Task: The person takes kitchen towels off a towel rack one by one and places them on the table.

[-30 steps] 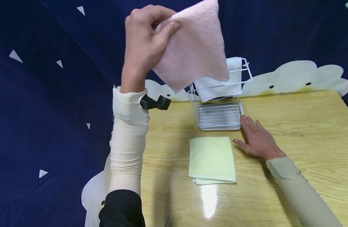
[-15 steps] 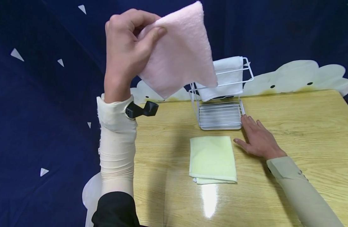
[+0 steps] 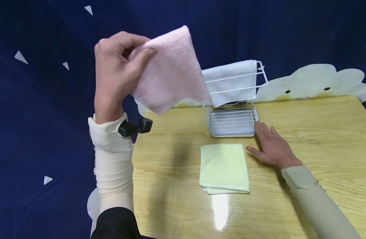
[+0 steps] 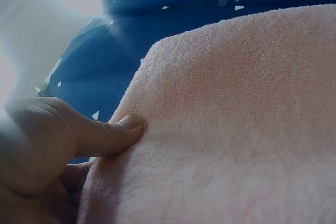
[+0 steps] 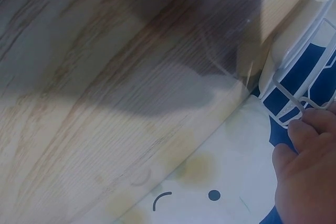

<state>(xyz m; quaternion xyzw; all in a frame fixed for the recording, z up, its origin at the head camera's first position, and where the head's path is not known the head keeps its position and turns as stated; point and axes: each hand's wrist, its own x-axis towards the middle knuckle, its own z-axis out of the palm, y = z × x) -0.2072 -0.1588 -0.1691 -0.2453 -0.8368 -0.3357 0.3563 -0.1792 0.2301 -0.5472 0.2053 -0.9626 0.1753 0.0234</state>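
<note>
High at the left in the head view, my left hand (image 3: pixel 118 71) pinches a pink towel (image 3: pixel 171 73) by its left side, thumb in front. The towel hangs in the air, apart from the table. The left wrist view shows the thumb pressed on the same pink towel (image 4: pixel 226 103). My right hand (image 3: pixel 273 147) lies with extended fingers on the table, fingertips at the right edge of a white wire rack (image 3: pixel 233 134). A white towel (image 3: pixel 230 76) hangs over the rack's upper bars. In front of the rack lies a folded yellow towel (image 3: pixel 224 166).
The wooden table (image 3: pixel 323 139) ends at a dark blue curtain (image 3: pixel 290 30) with white cloud shapes (image 3: pixel 314 81) along its back edge. The rack has a shallow tray under its lower wires. A black wrist camera mount (image 3: pixel 135 127) sticks out from the left sleeve.
My left hand has moved left and down, carrying the pink towel away from in front of the rack, so more of the white towel shows. The right hand has stayed put.
</note>
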